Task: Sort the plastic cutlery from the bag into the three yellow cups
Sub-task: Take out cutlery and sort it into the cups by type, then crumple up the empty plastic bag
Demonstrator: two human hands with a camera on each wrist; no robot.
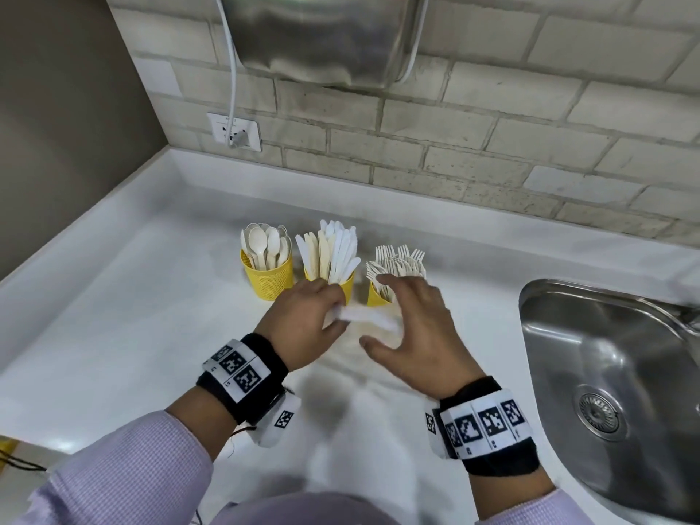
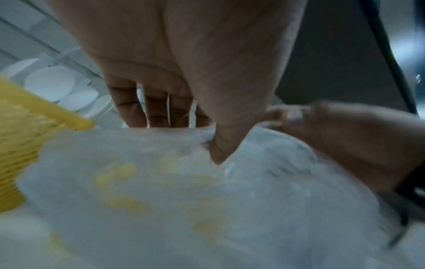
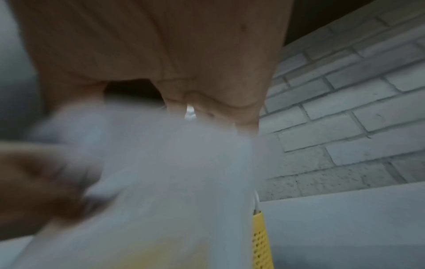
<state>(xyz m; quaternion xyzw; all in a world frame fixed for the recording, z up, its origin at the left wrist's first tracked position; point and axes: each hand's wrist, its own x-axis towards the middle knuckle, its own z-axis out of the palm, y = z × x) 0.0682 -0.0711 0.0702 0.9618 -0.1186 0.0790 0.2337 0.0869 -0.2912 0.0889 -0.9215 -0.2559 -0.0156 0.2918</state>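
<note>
Three yellow cups stand in a row on the white counter: one with spoons (image 1: 267, 276), one with knives (image 1: 346, 284) and one with forks (image 1: 375, 295). Just in front of them my left hand (image 1: 333, 312) pinches the top edge of a clear plastic bag (image 1: 360, 314) between thumb and fingers (image 2: 220, 143). The bag (image 2: 184, 191) hangs blurred below, and its contents cannot be made out. My right hand (image 1: 394, 308) is beside the bag's top, fingers spread and thumb out; in the right wrist view its fingers go behind the bag (image 3: 161, 172).
A steel sink (image 1: 606, 373) is set into the counter at the right. A brick wall runs along the back, with a socket (image 1: 235, 132) and a metal dispenser (image 1: 322, 36) above. Bare counter (image 1: 132, 297) lies to the left of the cups.
</note>
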